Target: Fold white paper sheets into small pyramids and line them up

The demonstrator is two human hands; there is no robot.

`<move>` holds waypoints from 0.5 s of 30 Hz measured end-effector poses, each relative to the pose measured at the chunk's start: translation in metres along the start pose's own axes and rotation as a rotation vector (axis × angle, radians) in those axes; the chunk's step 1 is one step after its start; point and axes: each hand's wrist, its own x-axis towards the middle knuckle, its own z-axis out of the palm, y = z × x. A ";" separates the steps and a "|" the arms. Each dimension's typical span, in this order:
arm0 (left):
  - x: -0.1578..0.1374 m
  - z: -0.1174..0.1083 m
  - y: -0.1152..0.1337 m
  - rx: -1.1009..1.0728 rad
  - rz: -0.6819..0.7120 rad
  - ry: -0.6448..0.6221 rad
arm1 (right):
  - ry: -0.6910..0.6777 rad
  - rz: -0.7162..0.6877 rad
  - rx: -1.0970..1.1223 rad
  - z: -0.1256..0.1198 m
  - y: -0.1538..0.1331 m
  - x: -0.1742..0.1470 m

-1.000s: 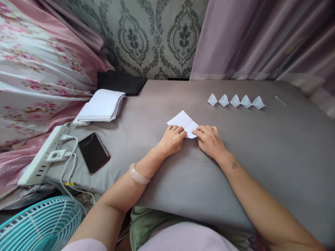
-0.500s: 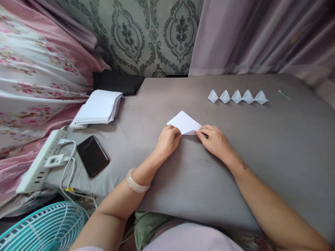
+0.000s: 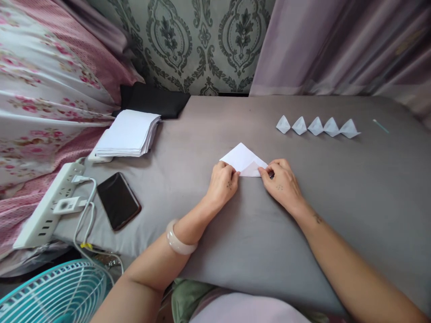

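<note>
A white sheet of paper (image 3: 239, 156), partly folded, lies on the grey-covered table between my hands. Its top corner points away from me, and a small flap is turned up along the near edge. My left hand (image 3: 223, 180) pinches the near-left edge between thumb and fingers. At the right corner, my right hand (image 3: 280, 181) grips the paper the same way, its thumb on the flap. Beyond them to the right stands a row of several folded paper boats (image 3: 315, 126).
At the left are a stack of white paper (image 3: 126, 134), a black folded cloth (image 3: 155, 101), a smartphone (image 3: 118, 201) and a power strip (image 3: 50, 204) with white cables. A fan (image 3: 57, 291) stands at the lower left. A cotton swab (image 3: 380, 125) lies far right.
The near flap of the paper now stands out more clearly, folded up between my hands. Both hands keep their hold. The view has shifted slightly, so things on the table appear displaced.
</note>
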 end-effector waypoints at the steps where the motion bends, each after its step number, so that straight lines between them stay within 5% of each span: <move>1: 0.000 0.001 -0.001 0.002 0.001 0.005 | 0.001 -0.001 0.000 0.000 0.001 0.000; 15: 0.005 0.004 -0.005 -0.034 -0.028 0.002 | -0.031 0.028 0.020 0.000 0.002 0.003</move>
